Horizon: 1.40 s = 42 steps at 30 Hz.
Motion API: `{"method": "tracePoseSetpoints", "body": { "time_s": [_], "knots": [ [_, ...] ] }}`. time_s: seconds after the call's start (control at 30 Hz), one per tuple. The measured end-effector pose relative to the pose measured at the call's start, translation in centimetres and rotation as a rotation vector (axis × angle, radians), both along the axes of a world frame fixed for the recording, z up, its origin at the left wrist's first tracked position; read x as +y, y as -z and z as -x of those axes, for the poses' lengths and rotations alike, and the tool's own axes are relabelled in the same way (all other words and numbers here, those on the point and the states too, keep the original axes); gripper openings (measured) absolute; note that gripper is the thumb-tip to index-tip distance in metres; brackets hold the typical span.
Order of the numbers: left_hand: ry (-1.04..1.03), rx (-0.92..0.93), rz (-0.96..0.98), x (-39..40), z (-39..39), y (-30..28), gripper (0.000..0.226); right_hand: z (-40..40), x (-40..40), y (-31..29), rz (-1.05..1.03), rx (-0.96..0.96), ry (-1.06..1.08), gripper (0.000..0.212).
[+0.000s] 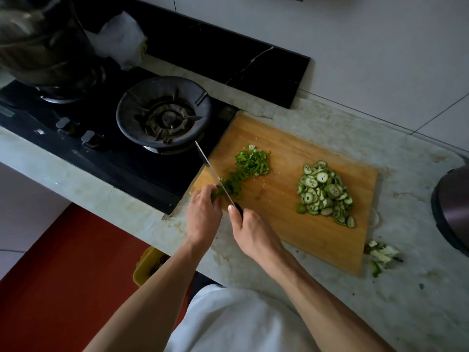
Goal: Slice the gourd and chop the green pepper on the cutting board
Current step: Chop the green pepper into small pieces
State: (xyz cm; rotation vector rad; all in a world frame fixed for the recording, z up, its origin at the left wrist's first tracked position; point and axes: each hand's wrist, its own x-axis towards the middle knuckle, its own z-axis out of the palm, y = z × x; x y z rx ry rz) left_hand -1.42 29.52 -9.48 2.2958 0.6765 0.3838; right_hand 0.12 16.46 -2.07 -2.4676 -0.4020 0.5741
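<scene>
right hand (250, 231): nearest me, fingers (232, 209) clenched round the dark handle of the kitchen knife (214, 174), whose blade slants away toward the stove and looks down on the pepper.
left hand (203, 212): just beside the blade at the board's near left corner, fingertips curled down, pinning the last uncut piece of green pepper (215, 195).
pepper progress: chopped green pepper (251, 162) lies in a loose trail and heap just past the knife; only a short stub seems left under the left hand, so this part looks nearly done.
gourd progress: gourd slices (323, 191) sit piled on the right half of the cutting board (291, 153), well apart from the pepper; no whole gourd in sight, so i'd judge the slicing finished.
trimmings (382, 252): scraps on the tabletop (416, 179) off the board's near right corner.
farther back: gas burner (163, 113), unlit.
</scene>
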Motion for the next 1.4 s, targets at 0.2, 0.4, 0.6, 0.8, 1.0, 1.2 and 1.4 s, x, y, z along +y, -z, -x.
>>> {"method": "tracePoseSetpoints", "body": {
  "time_s": [0.2, 0.4, 0.6, 0.8, 1.0, 1.2, 1.4],
  "knots": [
    [0.042, -0.065, -0.027, 0.0, 0.3, 0.2, 0.013, 0.0, 0.6, 0.5, 0.031, -0.056, -0.022, 0.055],
    [0.049, -0.060, -0.024, 0.1, 0.1, 0.5, 0.011, -0.6, 1.6, 1.3, 0.021, -0.060, -0.003, 0.057],
    [0.054, -0.017, 0.004, 0.4, 0.2, 0.0, 0.014, -0.9, 2.2, 1.4, 0.032, -0.056, 0.007, 0.059],
    [0.124, -0.030, -0.085, 0.5, 0.5, -0.8, 0.011, -1.4, 1.1, 1.1, 0.048, -0.038, 0.049, 0.060],
    [0.153, -0.006, -0.152, 0.6, 0.5, -0.1, 0.021, -3.8, 0.3, 0.5, 0.068, -0.018, 0.072, 0.064],
    [0.142, -0.004, -0.092, 0.2, -1.1, -0.2, 0.024, -6.9, 0.2, -0.2, 0.087, 0.018, 0.063, 0.066],
    [0.136, -0.072, -0.127, 0.1, -1.6, 0.8, 0.017, -6.7, -1.1, -1.2, 0.055, 0.040, 0.020, 0.062]
  ]
}}
